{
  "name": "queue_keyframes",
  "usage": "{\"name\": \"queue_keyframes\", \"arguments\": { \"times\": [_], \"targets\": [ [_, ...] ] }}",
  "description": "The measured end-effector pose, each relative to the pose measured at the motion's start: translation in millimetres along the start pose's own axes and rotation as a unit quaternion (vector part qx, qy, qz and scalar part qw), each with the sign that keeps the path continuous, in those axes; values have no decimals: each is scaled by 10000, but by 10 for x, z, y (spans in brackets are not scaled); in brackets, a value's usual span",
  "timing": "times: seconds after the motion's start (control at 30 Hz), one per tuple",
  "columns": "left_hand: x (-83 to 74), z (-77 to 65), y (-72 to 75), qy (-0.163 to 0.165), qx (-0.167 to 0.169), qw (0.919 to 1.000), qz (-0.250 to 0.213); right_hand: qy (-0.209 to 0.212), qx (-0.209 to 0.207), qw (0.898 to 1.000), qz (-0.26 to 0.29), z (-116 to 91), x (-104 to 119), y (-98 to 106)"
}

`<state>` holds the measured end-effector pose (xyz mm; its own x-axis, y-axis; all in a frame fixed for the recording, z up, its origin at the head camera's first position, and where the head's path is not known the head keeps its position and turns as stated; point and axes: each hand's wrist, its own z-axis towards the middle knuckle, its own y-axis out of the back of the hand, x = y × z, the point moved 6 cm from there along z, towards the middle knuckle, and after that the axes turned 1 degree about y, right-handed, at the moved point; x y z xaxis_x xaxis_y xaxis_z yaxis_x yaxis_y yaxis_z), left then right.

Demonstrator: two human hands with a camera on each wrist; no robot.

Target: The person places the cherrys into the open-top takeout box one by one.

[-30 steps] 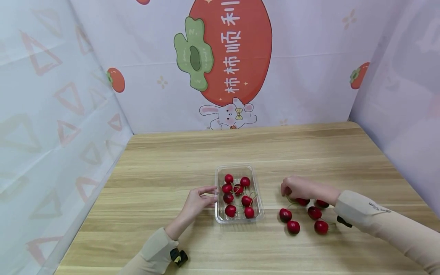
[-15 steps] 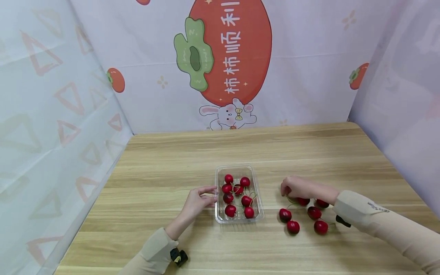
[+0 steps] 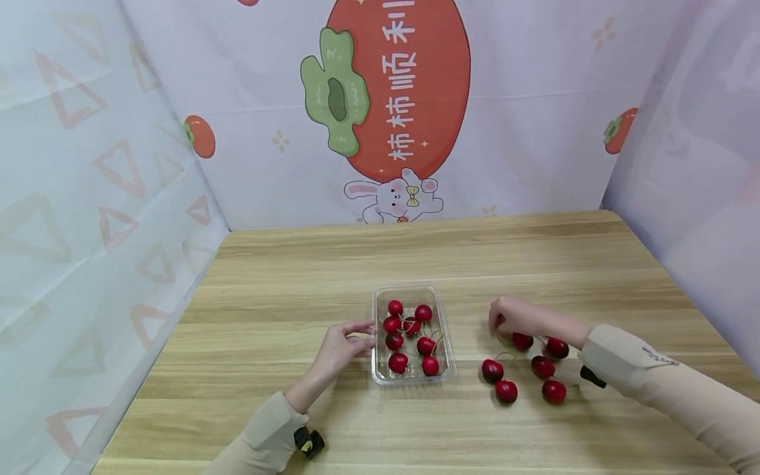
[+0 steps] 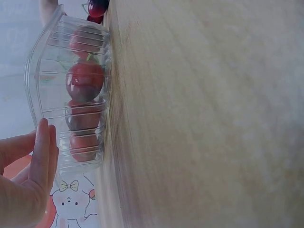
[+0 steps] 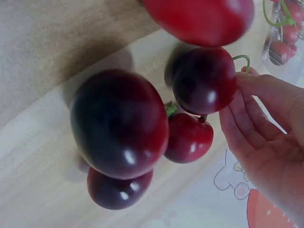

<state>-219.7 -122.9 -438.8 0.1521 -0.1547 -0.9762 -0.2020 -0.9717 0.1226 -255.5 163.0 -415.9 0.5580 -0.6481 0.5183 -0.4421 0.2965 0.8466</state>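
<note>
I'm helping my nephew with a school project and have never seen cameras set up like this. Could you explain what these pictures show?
There is no robot here: a person works with a bare left hand and right hand. The wide view comes from a camera worn on the head, looking forward and down. The two close views come from cameras on the wrists, so they look tilted.

On the wooden table stands a clear tray with cherries inside. Loose cherries lie to its right. A printed cloth hangs behind.

The left hand touches the tray's left edge with its fingertips. The right hand's fingertips are at a dark cherry and its stem; I can't tell whether it grips either.
</note>
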Motion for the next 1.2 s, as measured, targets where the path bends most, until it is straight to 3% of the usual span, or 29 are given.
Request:
{"name": "queue_keyframes", "arguments": {
  "times": [0.2, 0.4, 0.63, 1.2],
  "targets": [
    [4, 4, -6, 44, 7, 10000, -87, -47, -98, 9999, 0, -2, 26, 66],
    [-17, -5, -12, 23, 1, 10000, -87, 286, -350, 9988, -185, -19, 94, 145],
    [-5, -4, -5, 50, 28, 10000, -57, 72, -328, 9994, 87, -23, 96, 208],
    [1, -2, -5, 18, 39, 10000, -43, 271, -653, 9972, 246, -22, 251, 396]
  ]
}}
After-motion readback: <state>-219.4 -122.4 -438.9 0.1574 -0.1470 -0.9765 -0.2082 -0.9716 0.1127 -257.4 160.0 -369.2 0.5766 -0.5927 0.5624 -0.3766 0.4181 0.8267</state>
